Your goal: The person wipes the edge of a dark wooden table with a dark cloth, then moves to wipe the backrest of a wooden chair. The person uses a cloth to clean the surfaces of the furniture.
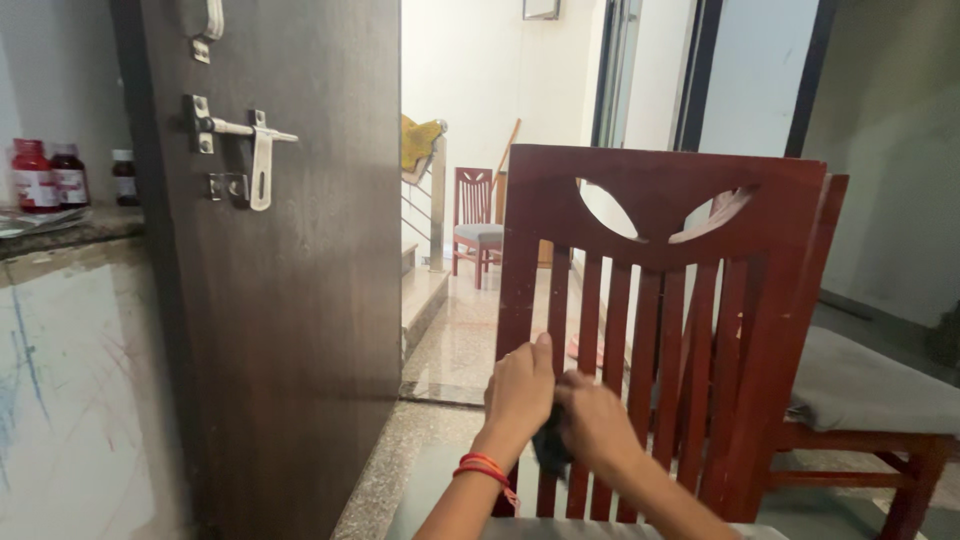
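Cloth [549,448], dark and bunched, sat low against the chair [660,200] slats; my left hand [520,392] and right hand [597,424] both pinched it, pressing it to the wood.

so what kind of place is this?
Most likely a home, near a doorway into a hall. Signs: the red-brown wooden chair that both hands work at, a dark wooden door with a metal latch, and a stone ledge holding small bottles.
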